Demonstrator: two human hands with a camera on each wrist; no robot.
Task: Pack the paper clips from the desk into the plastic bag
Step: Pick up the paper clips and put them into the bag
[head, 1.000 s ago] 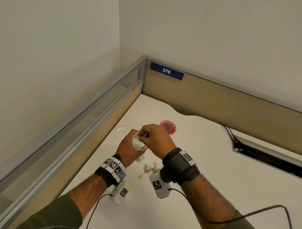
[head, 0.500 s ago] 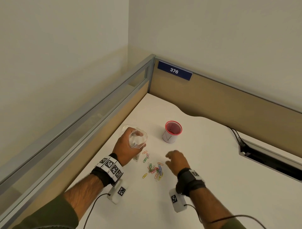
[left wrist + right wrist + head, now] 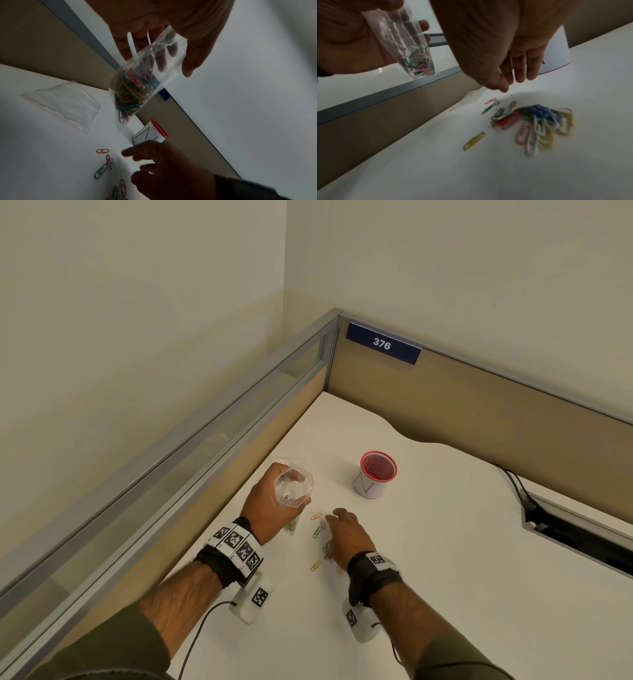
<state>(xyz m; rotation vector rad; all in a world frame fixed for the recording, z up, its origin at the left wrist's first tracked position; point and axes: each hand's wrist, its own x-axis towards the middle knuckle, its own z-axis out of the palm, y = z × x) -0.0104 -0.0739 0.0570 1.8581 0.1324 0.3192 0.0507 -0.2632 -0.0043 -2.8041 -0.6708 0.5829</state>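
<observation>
My left hand (image 3: pixel 270 508) grips a small clear plastic bag (image 3: pixel 294 484) with its mouth held open, above the white desk (image 3: pixel 445 559). In the left wrist view the plastic bag (image 3: pixel 137 86) hangs down part-filled with coloured clips. Loose coloured paper clips (image 3: pixel 322 546) lie on the desk between my hands; the right wrist view shows the paper clips (image 3: pixel 534 121) as a small heap plus a few strays. My right hand (image 3: pixel 346 537) hovers low over the heap, fingers extended downward and holding nothing. The right hand (image 3: pixel 513 67) shows fingertips just above the clips.
A red-rimmed white cup (image 3: pixel 375 474) stands beyond the clips. A second flat clear bag (image 3: pixel 63 104) lies on the desk near the left partition (image 3: pixel 205 446). A cable slot (image 3: pixel 579 529) with a black cable sits at the right.
My right hand left the bag's mouth, dropped to the desk and moved forward over the clip heap. My left hand keeps the bag held up, its opening now unobstructed.
</observation>
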